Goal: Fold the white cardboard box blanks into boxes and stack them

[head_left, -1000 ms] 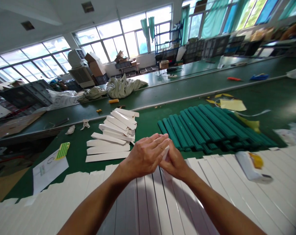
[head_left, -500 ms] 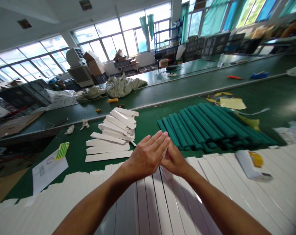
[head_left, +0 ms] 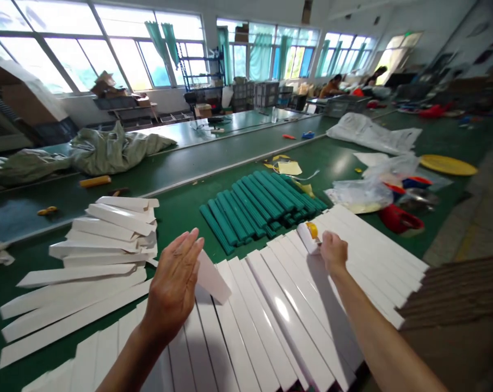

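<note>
My left hand [head_left: 175,280] is upright with its fingers together, pressed against the end of a white box [head_left: 214,277] that stands out above the row of long white boxes [head_left: 287,299]. At the right, my right hand [head_left: 334,251] is closed on the end of a white tape dispenser [head_left: 308,238] with a yellow roll, over the same row. Behind the boxes lies a pile of green ribbed rolls [head_left: 250,204]. Narrow white cartons [head_left: 108,234] are fanned out on the green table to the left.
Across the table are a crumpled grey-green sack [head_left: 111,149], a yellow roll [head_left: 95,181] and a yellow paper [head_left: 289,167]. Clear plastic bags [head_left: 364,190], a red item [head_left: 401,219] and a yellow disc [head_left: 448,164] lie at the right. People sit far back.
My right hand has left my left hand, moved right and taken hold of the tape dispenser. The view has turned to the right. My left hand remains at the white box.
</note>
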Demonstrator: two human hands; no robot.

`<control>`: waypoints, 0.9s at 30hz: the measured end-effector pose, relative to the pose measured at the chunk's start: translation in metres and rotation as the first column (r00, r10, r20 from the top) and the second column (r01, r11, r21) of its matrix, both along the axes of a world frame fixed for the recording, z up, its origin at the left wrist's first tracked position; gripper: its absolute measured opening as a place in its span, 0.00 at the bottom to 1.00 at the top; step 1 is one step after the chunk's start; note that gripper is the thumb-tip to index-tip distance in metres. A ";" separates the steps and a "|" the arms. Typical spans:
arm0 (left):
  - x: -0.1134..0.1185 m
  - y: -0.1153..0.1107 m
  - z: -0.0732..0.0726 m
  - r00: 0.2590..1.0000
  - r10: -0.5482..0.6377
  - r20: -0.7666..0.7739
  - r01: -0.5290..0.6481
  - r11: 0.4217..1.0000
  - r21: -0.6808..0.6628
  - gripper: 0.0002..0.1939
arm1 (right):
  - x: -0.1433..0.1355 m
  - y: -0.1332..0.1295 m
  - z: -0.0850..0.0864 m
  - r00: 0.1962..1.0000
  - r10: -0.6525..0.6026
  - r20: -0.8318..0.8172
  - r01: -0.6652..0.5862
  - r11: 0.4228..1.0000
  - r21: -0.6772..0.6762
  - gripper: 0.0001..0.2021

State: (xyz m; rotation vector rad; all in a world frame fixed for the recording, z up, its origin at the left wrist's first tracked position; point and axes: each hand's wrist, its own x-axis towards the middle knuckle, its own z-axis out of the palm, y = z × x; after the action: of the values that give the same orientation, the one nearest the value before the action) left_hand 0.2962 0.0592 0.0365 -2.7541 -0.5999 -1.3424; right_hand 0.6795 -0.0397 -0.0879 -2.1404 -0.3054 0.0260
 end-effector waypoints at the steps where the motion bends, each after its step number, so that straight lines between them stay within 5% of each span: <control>1: 0.001 -0.002 0.001 1.000 0.001 -0.002 -0.001 1.000 0.011 0.28 | 0.015 -0.006 -0.005 0.999 -0.002 -0.042 0.001 1.000 -0.015 0.19; 8: 0.002 -0.010 0.000 1.000 0.001 -0.008 -0.001 0.999 0.052 0.29 | 0.030 -0.010 -0.021 0.954 0.051 -0.297 -0.044 0.999 0.029 0.11; 15: -0.001 -0.014 0.000 1.000 0.014 0.005 -0.014 0.999 0.038 0.27 | 0.035 -0.003 -0.014 0.825 0.069 -0.561 0.004 0.992 0.128 0.12; 27: 0.006 -0.010 0.004 1.000 -0.017 0.001 0.017 0.999 0.039 0.28 | 0.018 -0.049 -0.029 0.773 0.287 -0.566 0.077 0.843 0.532 0.11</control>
State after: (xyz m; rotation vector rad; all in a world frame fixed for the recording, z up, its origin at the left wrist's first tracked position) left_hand 0.3018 0.0488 0.0401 -2.7343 -0.5457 -1.3450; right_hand 0.6972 -0.0882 -0.1169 -1.4398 -0.0223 0.6515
